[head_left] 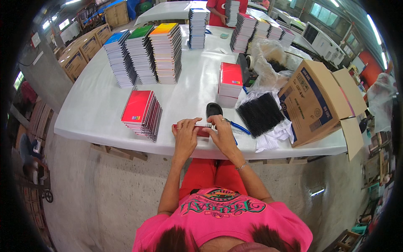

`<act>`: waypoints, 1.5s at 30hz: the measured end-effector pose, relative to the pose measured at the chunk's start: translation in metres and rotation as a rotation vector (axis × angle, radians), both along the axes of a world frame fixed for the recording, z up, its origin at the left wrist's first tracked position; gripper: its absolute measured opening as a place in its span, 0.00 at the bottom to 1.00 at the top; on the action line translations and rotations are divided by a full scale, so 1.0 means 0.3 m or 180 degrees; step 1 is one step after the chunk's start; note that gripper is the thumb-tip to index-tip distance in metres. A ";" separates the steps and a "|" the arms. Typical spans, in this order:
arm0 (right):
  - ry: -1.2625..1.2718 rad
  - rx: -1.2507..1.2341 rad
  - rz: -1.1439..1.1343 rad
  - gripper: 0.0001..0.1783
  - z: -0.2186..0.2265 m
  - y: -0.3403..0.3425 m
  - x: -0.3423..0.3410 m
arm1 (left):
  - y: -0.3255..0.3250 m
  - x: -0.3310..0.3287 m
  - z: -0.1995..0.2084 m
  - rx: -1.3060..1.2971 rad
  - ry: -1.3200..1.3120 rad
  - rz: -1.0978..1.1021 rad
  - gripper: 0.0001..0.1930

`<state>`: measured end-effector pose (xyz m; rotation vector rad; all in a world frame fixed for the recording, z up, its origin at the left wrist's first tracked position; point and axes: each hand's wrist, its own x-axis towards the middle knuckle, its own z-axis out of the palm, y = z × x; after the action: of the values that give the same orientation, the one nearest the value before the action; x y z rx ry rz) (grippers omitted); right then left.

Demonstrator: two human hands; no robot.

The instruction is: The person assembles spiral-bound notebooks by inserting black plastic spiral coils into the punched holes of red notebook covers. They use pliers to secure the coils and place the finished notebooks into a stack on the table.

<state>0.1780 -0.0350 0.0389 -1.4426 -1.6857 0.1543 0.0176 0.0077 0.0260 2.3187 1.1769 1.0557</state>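
Note:
At the near edge of the table, my left hand (187, 133) and my right hand (221, 134) grip a red-covered notebook (203, 133) between them. Fingers of both hands are bent along its far edge, where thin wire seems to run; my fingers partly hide it. Just beyond my right hand lies a black rounded object (213, 109) whose kind I cannot make out. Beside that hand is a blue-handled tool (239, 127), with a loose wire coil (238, 132) near it. To the left stands a pile of red spiral notebooks (140, 112).
A stack of red-covered books (230, 82) stands ahead. On the right, black spiral coils (260, 114) lie on white paper beside an open cardboard box (315, 105). Farther back rise blue, green and yellow notebook stacks (142, 56). Across the table, a person in red (218, 12) holds notebooks.

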 end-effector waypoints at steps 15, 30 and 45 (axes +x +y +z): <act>-0.0271 0.0097 -0.0006 0.09 -0.012 0.015 -0.014 | 0.017 -0.020 -0.041 0.0051 -0.0862 0.0159 0.17; 0.0215 -0.1285 0.0993 0.13 0.018 0.129 0.169 | 0.084 -0.138 -0.079 -0.0530 -0.1104 -0.0194 0.21; -0.1049 -0.1585 0.0287 0.43 -0.062 0.253 0.220 | 0.134 -0.161 -0.038 -0.0406 -0.0981 -0.0473 0.22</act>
<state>0.2441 0.0410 0.0202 -1.8320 -2.0811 0.4306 -0.0308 0.0478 0.0146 2.0223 0.9110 1.1935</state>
